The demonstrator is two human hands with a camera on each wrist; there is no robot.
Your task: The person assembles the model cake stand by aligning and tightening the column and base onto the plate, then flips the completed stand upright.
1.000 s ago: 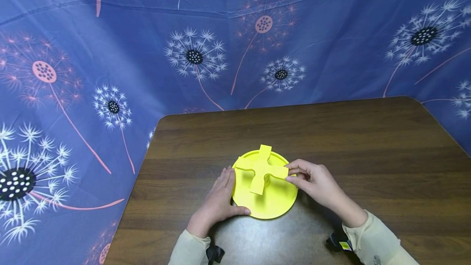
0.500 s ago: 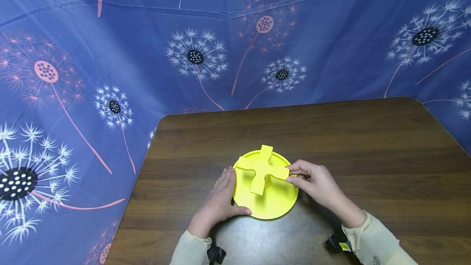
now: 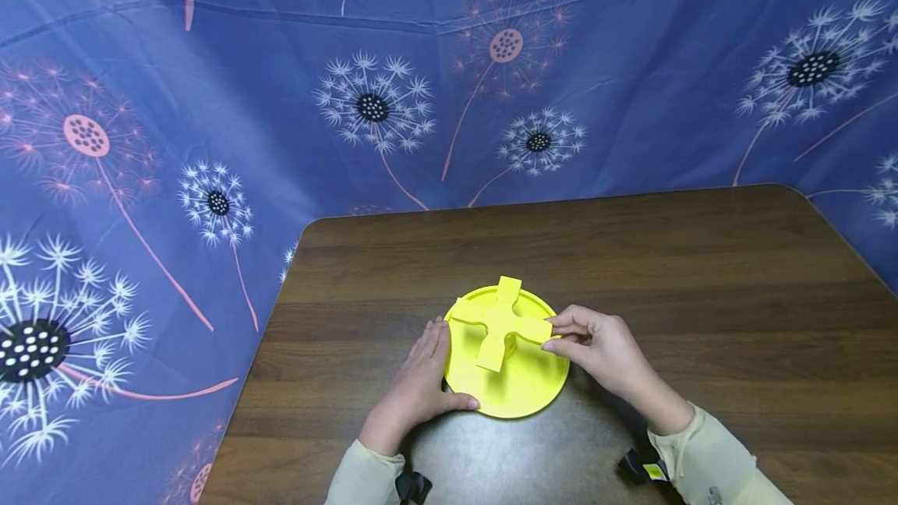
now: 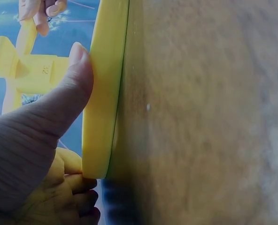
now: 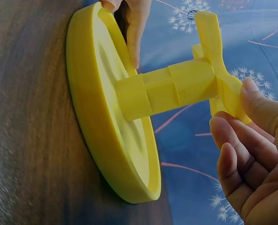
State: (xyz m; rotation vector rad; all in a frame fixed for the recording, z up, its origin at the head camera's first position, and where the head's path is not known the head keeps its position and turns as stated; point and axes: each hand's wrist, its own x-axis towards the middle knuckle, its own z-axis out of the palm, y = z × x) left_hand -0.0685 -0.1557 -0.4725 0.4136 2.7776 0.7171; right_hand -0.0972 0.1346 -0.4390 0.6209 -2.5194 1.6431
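A yellow plastic stand has a wide round rimmed base, a short stepped post and a four-armed cross top. Its base sits flat on the table. My left hand holds the base rim at the left, with the thumb along the front edge and the fingers along the side. At the right, my right hand pinches the end of one cross arm between thumb and fingers. Small raised marks show on the post in the left wrist view, but are hard to read.
The brown wooden table extends around the stand on all sides. A blue cloth with dandelion prints hangs behind it and to the left. A dark wrist device shows by each sleeve.
My right thumb has shifted slightly left along the cross arm. The stand and my left hand look nearly the same as before.
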